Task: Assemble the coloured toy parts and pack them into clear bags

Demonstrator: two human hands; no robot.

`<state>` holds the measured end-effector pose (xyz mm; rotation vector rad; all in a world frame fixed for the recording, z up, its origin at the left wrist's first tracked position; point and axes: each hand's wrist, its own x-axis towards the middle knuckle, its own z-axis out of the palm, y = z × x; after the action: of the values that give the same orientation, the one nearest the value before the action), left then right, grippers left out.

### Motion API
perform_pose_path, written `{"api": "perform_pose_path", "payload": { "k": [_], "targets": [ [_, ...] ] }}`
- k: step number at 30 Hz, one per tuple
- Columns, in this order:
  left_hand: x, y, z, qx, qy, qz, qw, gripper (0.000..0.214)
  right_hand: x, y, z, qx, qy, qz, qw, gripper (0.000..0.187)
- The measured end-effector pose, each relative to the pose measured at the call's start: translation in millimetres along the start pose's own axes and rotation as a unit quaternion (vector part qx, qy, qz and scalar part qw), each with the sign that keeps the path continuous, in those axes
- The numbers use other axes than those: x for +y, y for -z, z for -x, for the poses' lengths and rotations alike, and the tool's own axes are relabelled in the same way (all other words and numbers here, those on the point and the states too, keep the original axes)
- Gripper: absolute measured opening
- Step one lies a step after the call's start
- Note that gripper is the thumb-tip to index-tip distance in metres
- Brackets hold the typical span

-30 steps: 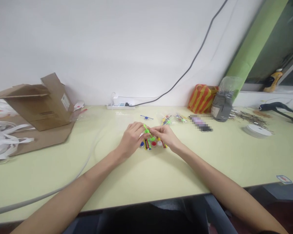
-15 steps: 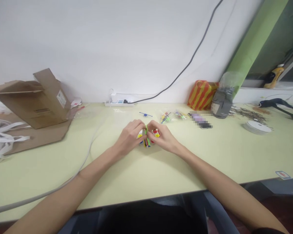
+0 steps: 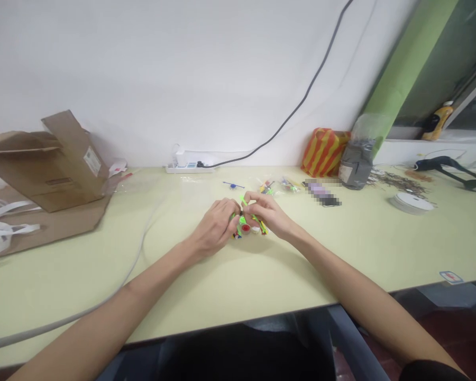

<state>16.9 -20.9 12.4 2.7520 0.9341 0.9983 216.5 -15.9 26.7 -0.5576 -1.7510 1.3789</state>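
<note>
My left hand [image 3: 216, 226] and my right hand [image 3: 270, 214] meet at the middle of the pale yellow table [image 3: 230, 275], fingers pinched together. Between the fingertips sits a small clear packet of colourful plastic toy pieces [image 3: 248, 226], with a bright green stick [image 3: 244, 202] poking up. Both hands grip this bundle just above the tabletop. A small blue spinner piece [image 3: 232, 186] lies on the table behind the hands. More little packets of coloured pieces [image 3: 280, 186] lie to the back right.
An open cardboard box [image 3: 51, 164] and white straps [image 3: 0, 233] lie at the left. A white power strip [image 3: 190, 167] with a grey cable sits by the wall. A striped bag [image 3: 323, 152], grey jar [image 3: 355, 166], tape roll [image 3: 412, 202] stand right.
The hands stayed together at the bundle while turning it; the green stick now points up to the right. The camera has shifted slightly, so everything sits a bit further left.
</note>
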Motion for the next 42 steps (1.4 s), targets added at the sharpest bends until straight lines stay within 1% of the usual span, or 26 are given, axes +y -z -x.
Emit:
{"api": "perform_pose_path", "payload": {
  "k": [3,5,7,10,12,14,15,17,19,20,21,23,26,28,31,33,38,42],
  "targets": [
    [-7,4.9,2,0.022,0.029,0.001,0.999,0.02,1,9,-1,0.033,0.012,-0.003,0.999,0.028],
    [-12,7.4,3,0.036,0.047,-0.004,0.998,0.021,3,18,-2,0.067,0.016,0.035,0.997,0.032],
    [-15,8.0,4,0.041,0.058,-0.007,0.997,0.022,7,29,-4,0.121,0.018,0.106,0.987,0.036],
    [-16,6.2,3,0.028,0.066,-0.006,0.997,0.024,16,49,-6,0.195,0.009,0.24,0.951,0.04],
    [-15,4.8,3,0.019,0.068,-0.004,0.998,0.024,20,61,-6,0.219,-0.014,0.324,0.92,0.04],
    [-15,4.2,3,0.017,0.07,-0.002,0.997,0.025,23,70,-5,0.223,-0.053,0.414,0.881,0.036],
    [-14,4.2,3,0.017,0.073,-0.003,0.997,0.025,24,74,-4,0.221,-0.079,0.464,0.854,0.033],
    [-14,4.5,3,0.018,0.078,-0.003,0.997,0.026,25,79,-1,0.217,-0.142,0.557,0.789,0.026],
    [-15,4.6,3,0.017,0.081,-0.002,0.997,0.025,27,82,1,0.209,-0.205,0.617,0.731,0.021],
    [-16,4.6,3,0.016,0.082,-0.001,0.997,0.025,28,83,2,0.2,-0.228,0.633,0.712,0.019],
    [-17,4.4,4,0.016,0.081,0.0,0.997,0.025,29,84,3,0.188,-0.244,0.643,0.702,0.018],
    [-18,3.9,4,0.014,0.078,0.001,0.997,0.024,30,88,4,0.163,-0.262,0.649,0.696,0.02],
    [-19,3.2,4,0.016,0.073,0.002,0.997,0.024,29,98,4,0.152,-0.269,0.645,0.698,0.026],
    [-19,3.2,4,0.015,0.073,0.001,0.997,0.024,26,105,4,0.143,-0.266,0.636,0.71,0.024],
    [-19,3.5,4,0.01,0.075,-0.002,0.997,0.024,24,113,5,0.104,-0.263,0.609,0.741,0.016],
    [-18,3.6,4,0.009,0.075,-0.003,0.997,0.024,24,114,5,0.089,-0.266,0.6,0.749,0.013],
    [-20,2.8,5,0.01,0.074,-0.001,0.997,0.023,29,107,5,0.081,-0.279,0.608,0.739,0.013],
    [-20,2.6,5,0.001,0.074,-0.001,0.997,0.023,29,104,6,0.107,-0.269,0.618,0.73,0.017]
  ]
}}
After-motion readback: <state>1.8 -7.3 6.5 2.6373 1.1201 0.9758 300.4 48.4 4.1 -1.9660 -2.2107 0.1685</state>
